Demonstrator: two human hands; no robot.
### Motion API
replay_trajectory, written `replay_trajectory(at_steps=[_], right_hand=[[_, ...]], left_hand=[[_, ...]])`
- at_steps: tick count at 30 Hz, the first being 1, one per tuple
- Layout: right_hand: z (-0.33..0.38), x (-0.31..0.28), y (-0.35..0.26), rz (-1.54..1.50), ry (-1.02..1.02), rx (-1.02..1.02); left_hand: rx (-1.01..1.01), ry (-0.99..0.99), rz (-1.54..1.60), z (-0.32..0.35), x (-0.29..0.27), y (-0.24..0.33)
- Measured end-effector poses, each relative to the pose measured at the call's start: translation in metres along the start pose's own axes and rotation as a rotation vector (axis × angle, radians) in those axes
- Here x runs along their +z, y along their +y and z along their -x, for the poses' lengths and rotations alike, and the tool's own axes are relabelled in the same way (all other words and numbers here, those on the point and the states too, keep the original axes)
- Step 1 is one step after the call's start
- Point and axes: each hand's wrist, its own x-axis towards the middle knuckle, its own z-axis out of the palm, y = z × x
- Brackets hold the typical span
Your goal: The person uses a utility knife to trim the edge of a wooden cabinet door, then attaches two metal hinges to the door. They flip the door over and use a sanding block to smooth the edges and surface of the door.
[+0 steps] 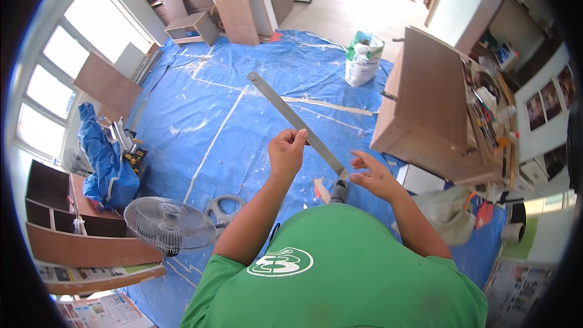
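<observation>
I see the left hand (pixel 287 152) with its fingers narrowed to a pinch, thumb uppermost, on a long metal ruler (pixel 278 103) near its middle (I call it a ruler from its flat shape and the hole at its far end; any markings are too small for me to read). From that pinch the ruler runs slantwise, its holed end up and to the left, its near end down towards the right hand (pixel 375 177). The right fingers are spread wide, with nothing between them, just beside that near end; I cannot tell whether the thumb brushes it.

I judge the step in hand to be holding and handling the ruler in the air. If the right hand is to share the hold, I would say the move calls for a small reach to the near end and a light pinch there, while the left fingers keep the strip steady.

Below the left fingers, off to their left, stands a fan (pixel 170 225). Beneath both hands spreads a blue sheet (pixel 164 146). Beyond the right fingers, up and to the right, is a brown wooden cabinet (pixel 422 97), and ahead of them a white-and-green sack (pixel 363 67).
</observation>
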Motion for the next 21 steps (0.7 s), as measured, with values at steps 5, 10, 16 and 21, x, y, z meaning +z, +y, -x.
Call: replay_trajectory(at_steps=[5,10,16,21], right_hand=[[-0.113,-0.003,-0.019,0.197,0.067,-0.177],[-0.201,-0.051,-0.035,-0.834,-0.310,0.301],[-0.270,-0.100,-0.045,-0.922,-0.154,0.370],[-0.326,-0.113,-0.063,-0.748,-0.028,0.363]], left_hand=[[0.035,0.094,-0.202,-0.068,0.048,0.044],[0.377,0.043,-0.406,-0.123,0.060,0.052],[0.322,-0.453,-0.525,-0.203,0.047,0.046],[0.928,-0.771,-0.511,-0.312,0.085,0.068]])
